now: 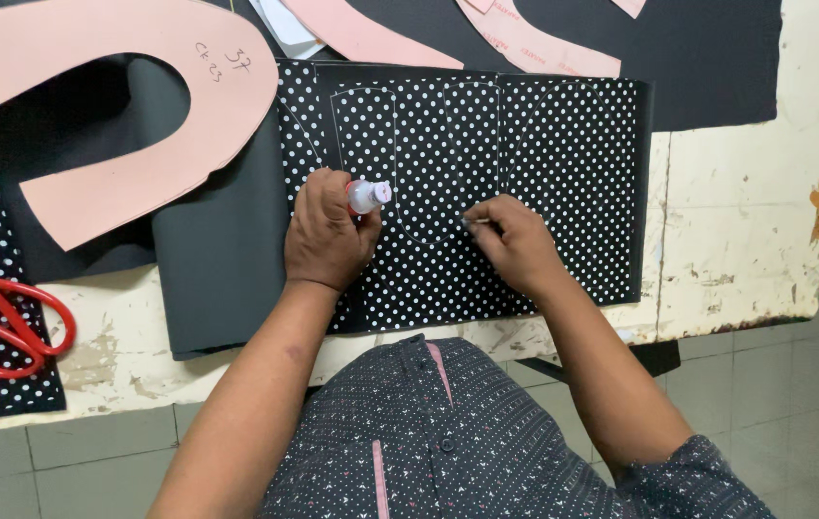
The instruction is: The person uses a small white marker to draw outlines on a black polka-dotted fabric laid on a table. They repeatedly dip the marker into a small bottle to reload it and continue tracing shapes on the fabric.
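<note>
Fingers (363,223) of the left hand (325,231) are wrapped around a small clear plastic bottle with a pale pink cap (368,195), held just above the black fabric with white polka dots (544,144). The right hand (515,240) pinches a thin pale marking stick (475,222) with its tip on the fabric, beside a faint traced outline (371,106). That fabric lies on a black sheet (217,288) over the worn white tabletop (746,211). A tipped bottle might drip and spot the cloth; a slipping hand could smear the line. One pair of red-handled scissors (6,327) lies at left; at least four pink card patterns (131,86) show.
</note>
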